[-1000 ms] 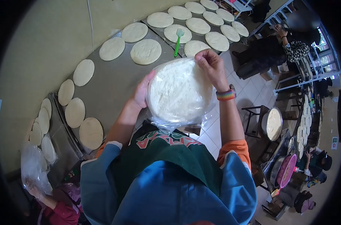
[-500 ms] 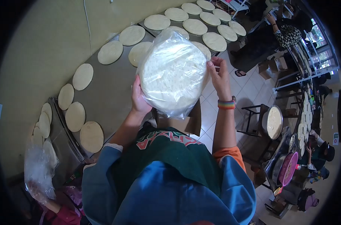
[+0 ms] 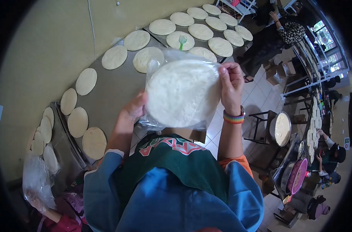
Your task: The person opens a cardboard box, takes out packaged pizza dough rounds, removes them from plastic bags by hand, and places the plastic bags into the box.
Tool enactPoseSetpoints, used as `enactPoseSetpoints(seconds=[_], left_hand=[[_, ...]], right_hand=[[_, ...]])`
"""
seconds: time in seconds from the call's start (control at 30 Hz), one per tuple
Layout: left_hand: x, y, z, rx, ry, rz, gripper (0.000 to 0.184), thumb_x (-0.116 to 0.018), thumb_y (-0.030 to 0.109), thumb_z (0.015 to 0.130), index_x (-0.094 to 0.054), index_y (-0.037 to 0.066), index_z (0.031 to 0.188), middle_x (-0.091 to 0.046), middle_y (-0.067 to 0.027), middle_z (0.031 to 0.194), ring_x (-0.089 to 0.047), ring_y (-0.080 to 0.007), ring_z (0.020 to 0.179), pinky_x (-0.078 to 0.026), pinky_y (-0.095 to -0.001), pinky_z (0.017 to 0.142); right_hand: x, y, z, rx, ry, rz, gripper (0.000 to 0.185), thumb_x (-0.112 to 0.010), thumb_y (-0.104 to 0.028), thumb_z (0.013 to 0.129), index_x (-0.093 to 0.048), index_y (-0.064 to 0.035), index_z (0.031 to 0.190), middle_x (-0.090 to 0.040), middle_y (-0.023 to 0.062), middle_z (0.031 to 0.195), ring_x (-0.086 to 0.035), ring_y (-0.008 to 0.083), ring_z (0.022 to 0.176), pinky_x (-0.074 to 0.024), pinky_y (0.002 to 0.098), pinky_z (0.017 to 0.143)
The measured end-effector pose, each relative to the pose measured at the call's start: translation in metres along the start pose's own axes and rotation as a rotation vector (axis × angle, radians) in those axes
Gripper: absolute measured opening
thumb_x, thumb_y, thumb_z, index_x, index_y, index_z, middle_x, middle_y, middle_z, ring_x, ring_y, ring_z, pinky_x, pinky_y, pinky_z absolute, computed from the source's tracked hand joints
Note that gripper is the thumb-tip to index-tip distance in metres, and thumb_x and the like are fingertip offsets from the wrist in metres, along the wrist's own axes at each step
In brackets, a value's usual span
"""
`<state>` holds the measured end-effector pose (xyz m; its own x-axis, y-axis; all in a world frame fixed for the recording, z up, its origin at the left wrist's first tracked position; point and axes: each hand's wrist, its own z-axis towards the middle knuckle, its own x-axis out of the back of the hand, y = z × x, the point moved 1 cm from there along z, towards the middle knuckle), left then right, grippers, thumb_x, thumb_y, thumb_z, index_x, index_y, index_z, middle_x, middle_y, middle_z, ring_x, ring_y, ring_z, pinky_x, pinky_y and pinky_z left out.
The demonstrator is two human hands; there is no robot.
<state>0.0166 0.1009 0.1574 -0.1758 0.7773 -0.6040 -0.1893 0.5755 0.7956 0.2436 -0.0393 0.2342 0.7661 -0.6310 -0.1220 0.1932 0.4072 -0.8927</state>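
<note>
Beside table (image 3: 112, 89), pale, round, faintly mottled flatbread (image 3: 182, 93) shows through clear, crinkled plastic bag (image 3: 171, 57); our left hand (image 3: 135, 105) and right hand (image 3: 231, 82) grip opposite sides.

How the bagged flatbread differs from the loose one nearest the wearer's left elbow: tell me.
The bagged flatbread is in a clear plastic bag; the loose flatbread is bare. The bagged flatbread is held by the left hand and right hand; the loose flatbread lies on the grey table. Both are flat and round.

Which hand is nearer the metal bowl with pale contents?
Right. Right hand is at the bowl-side edge of the bagged flatbread; left hand is at the opposite edge, farther away.
</note>
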Motion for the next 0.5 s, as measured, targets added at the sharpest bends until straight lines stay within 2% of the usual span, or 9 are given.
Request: enactPoseSetpoints(seconds=[0.03,0.07,0.13,0.17,0.23,0.33,0.4,0.47,0.5], left_hand=[[-0.023,0.007,0.004,0.019,0.192,0.019,0.081,-0.062,0.049,0.069,-0.033,-0.004,0.124,-0.046,-0.0138,0.119,-0.047,-0.0205,0.108,-0.039,-0.0324,0.090],[-0.025,0.008,0.007,0.015,0.191,0.022,0.081,-0.062,0.049,0.069,-0.033,-0.004,0.124,-0.046,-0.0138,0.119,-0.047,-0.0205,0.108,-0.039,-0.0324,0.090],[-0.026,0.008,0.009,0.074,0.296,-0.069,0.075,-0.060,0.045,0.072,-0.034,-0.003,0.123,-0.047,-0.0143,0.117,-0.048,-0.0208,0.106,-0.039,-0.0330,0.089],[-0.023,0.009,0.008,0.075,0.294,-0.071,0.075,-0.060,0.045,0.072,-0.034,-0.003,0.123,-0.047,-0.0143,0.117,-0.048,-0.0208,0.106,-0.039,-0.0330,0.089],[-0.011,0.014,0.001,0.058,0.183,0.190,0.066,-0.057,0.040,0.077,-0.035,-0.003,0.123,-0.048,-0.0146,0.116,-0.049,-0.0210,0.105,-0.039,-0.0332,0.090],[0.000,0.019,-0.002,0.099,0.009,0.055,0.059,-0.050,0.038,0.082,-0.035,-0.002,0.123,-0.048,-0.0142,0.118,-0.049,-0.0203,0.106,-0.038,-0.0327,0.090],[-0.006,0.017,0.001,0.122,0.089,0.054,0.057,-0.045,0.039,0.085,-0.034,-0.002,0.124,-0.046,-0.0141,0.120,-0.047,-0.0207,0.109,-0.037,-0.0331,0.092],[-0.012,0.012,0.004,0.145,0.169,0.049,0.056,-0.041,0.040,0.087,-0.034,-0.001,0.124,-0.044,-0.0139,0.122,-0.045,-0.0211,0.111,-0.036,-0.0335,0.093],[-0.013,0.009,0.006,0.077,0.164,0.014,0.055,-0.038,0.040,0.088,-0.034,-0.001,0.125,-0.044,-0.0135,0.123,-0.044,-0.0211,0.112,-0.035,-0.0334,0.094]], right_hand=[[-0.003,0.000,-0.002,-0.035,-0.010,0.001,0.017,-0.054,-0.012,0.084,-0.049,-0.0016,0.096,-0.050,-0.0010,0.082,-0.044,0.0055,0.076,-0.0362,0.0179,0.071],[-0.004,-0.003,-0.002,-0.032,-0.011,0.001,0.017,-0.054,-0.012,0.084,-0.049,-0.0016,0.096,-0.050,-0.0010,0.082,-0.044,0.0055,0.076,-0.0362,0.0179,0.071],[-0.004,-0.012,-0.004,-0.207,-0.066,0.029,0.020,-0.055,-0.013,0.084,-0.051,-0.0005,0.099,-0.051,-0.0011,0.084,-0.045,0.0055,0.078,-0.0368,0.0181,0.072],[-0.002,-0.014,-0.004,-0.207,-0.064,0.027,0.020,-0.055,-0.013,0.084,-0.051,-0.0005,0.099,-0.051,-0.0011,0.084,-0.045,0.0055,0.078,-0.0368,0.0181,0.072],[0.000,-0.015,-0.007,-0.358,-0.192,0.111,0.020,-0.055,-0.012,0.083,-0.053,-0.0001,0.099,-0.053,-0.0009,0.085,-0.047,0.0052,0.077,-0.0378,0.0180,0.071],[-0.002,-0.011,-0.010,-0.381,-0.236,0.136,0.016,-0.056,-0.010,0.082,-0.055,-0.0004,0.096,-0.055,-0.0007,0.086,-0.048,0.0047,0.077,-0.0386,0.0179,0.070],[-0.004,-0.008,-0.012,-0.377,-0.239,0.136,0.014,-0.055,-0.009,0.082,-0.055,-0.0011,0.094,-0.056,-0.0001,0.087,-0.049,0.0044,0.079,-0.0387,0.0175,0.070],[0.000,-0.003,-0.012,-0.318,-0.121,0.218,0.011,-0.056,-0.007,0.082,-0.055,-0.0020,0.091,-0.057,0.0030,0.090,-0.050,0.0067,0.083,-0.0391,0.0186,0.073],[0.001,0.000,-0.011,-0.316,-0.122,0.218,0.011,-0.056,-0.007,0.082,-0.055,-0.0020,0.091,-0.057,0.0030,0.090,-0.050,0.0067,0.083,-0.0391,0.0186,0.073]])
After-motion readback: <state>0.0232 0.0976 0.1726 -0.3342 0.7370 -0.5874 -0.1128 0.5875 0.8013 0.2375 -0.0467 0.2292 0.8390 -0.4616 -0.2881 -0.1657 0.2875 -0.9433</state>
